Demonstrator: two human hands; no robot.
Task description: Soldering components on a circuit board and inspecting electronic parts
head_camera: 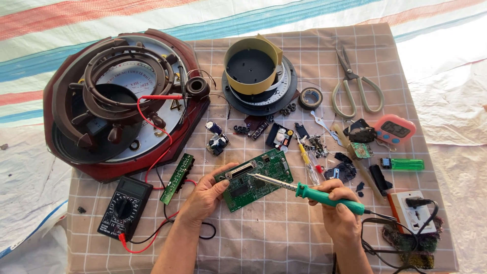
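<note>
- Left hand (205, 195) pinches the green circuit board (256, 180) at centre.
- Right hand (341, 213) is closed around the soldering iron (304, 192), tip on the board.
- Checked cloth (284, 238) covers a striped tarp (243, 12); scissors (355, 83) at two o'clock, multimeter (124, 207) at eight.

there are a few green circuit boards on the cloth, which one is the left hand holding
The large green board at centre, gripped by the left hand, soldering iron tip over it. The narrow strip board lies untouched.

Both forearms ran off near edge; soldering iron (324, 195) handle partly hidden inside right hand (339, 213); board components too small to tell.
</note>
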